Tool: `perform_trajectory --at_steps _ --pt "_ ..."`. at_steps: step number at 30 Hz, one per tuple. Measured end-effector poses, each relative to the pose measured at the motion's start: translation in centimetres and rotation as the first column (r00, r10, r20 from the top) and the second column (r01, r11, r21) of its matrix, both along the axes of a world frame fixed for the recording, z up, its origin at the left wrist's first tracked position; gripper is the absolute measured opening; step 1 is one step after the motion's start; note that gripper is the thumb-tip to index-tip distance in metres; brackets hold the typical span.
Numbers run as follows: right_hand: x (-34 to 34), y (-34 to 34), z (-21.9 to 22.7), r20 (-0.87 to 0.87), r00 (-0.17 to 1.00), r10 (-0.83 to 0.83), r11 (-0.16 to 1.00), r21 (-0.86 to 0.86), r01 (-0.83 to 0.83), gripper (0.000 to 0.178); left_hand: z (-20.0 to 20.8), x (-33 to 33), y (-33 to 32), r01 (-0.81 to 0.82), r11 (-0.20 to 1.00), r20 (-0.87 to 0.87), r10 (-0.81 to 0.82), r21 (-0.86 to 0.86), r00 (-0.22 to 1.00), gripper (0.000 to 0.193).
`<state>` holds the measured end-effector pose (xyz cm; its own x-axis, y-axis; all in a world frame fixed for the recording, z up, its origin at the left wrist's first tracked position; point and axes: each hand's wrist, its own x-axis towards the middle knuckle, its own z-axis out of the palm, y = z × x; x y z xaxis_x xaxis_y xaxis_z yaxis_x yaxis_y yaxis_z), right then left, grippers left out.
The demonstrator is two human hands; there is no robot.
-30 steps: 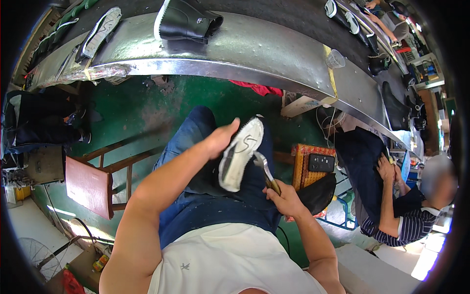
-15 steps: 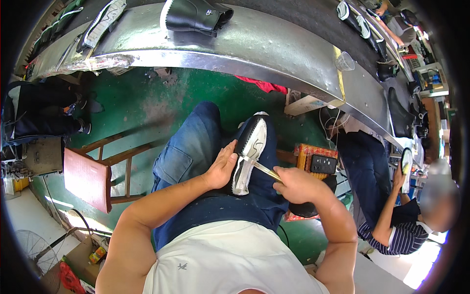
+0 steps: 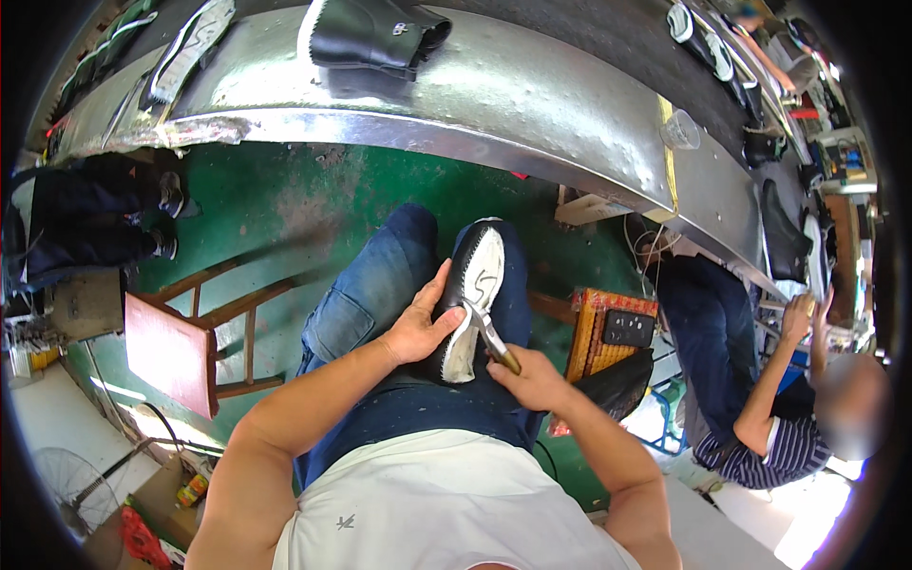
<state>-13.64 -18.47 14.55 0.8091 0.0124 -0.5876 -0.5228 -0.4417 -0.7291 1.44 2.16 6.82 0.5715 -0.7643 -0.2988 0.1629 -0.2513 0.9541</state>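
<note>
The left hand [image 3: 420, 328] is clasping, half-curled, a black shoe [image 3: 486, 261] lying sole-up over the right thigh [image 3: 516, 290]. The right hand [image 3: 528, 378] is gripping, fingers wrapped, a metal-headed tool [image 3: 490, 336] at the sole. Ahead, a metal bench [image 3: 541, 104] is bearing a black boot [image 3: 361, 40] above green floor [image 3: 256, 209].

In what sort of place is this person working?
It looks like a shoe workshop: a black boot lies on the long metal bench, more footwear lies farther along, and the right hand holds a metal tool at a black-and-white shoe.
</note>
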Motion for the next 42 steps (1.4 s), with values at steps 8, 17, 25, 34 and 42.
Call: perform_trajectory --at_steps 8,17,25,34,42 --pt "3.9 -4.4 2.1 0.212 0.934 0.287 0.934 -0.279 -0.223 0.035 1.7 -1.9 -1.1 -0.136 0.978 0.136 0.115 0.160 0.984 0.078" --pt "0.3 2.4 -5.1 -0.003 0.928 -0.372 0.880 0.317 0.354 0.023 2.2 -1.3 -1.2 -0.099 0.990 0.610 0.014 0.105 0.792 0.064" --pt "2.5 -4.2 0.6 -0.269 0.952 -0.147 0.844 0.468 0.263 0.038 3.6 -0.5 -1.9 -0.055 0.965 0.600 -0.115 0.256 0.792 0.056" --pt "6.9 -3.1 0.2 0.250 0.964 -0.094 0.995 0.059 0.082 0.052 4.0 -1.4 -1.7 -0.040 0.941 0.568 -0.169 0.337 0.806 0.065" --pt "4.5 -2.0 0.2 0.215 0.938 0.271 0.921 -0.341 -0.188 0.046 3.2 -1.3 -1.8 -0.080 0.898 0.293 -0.057 0.433 0.954 0.086"
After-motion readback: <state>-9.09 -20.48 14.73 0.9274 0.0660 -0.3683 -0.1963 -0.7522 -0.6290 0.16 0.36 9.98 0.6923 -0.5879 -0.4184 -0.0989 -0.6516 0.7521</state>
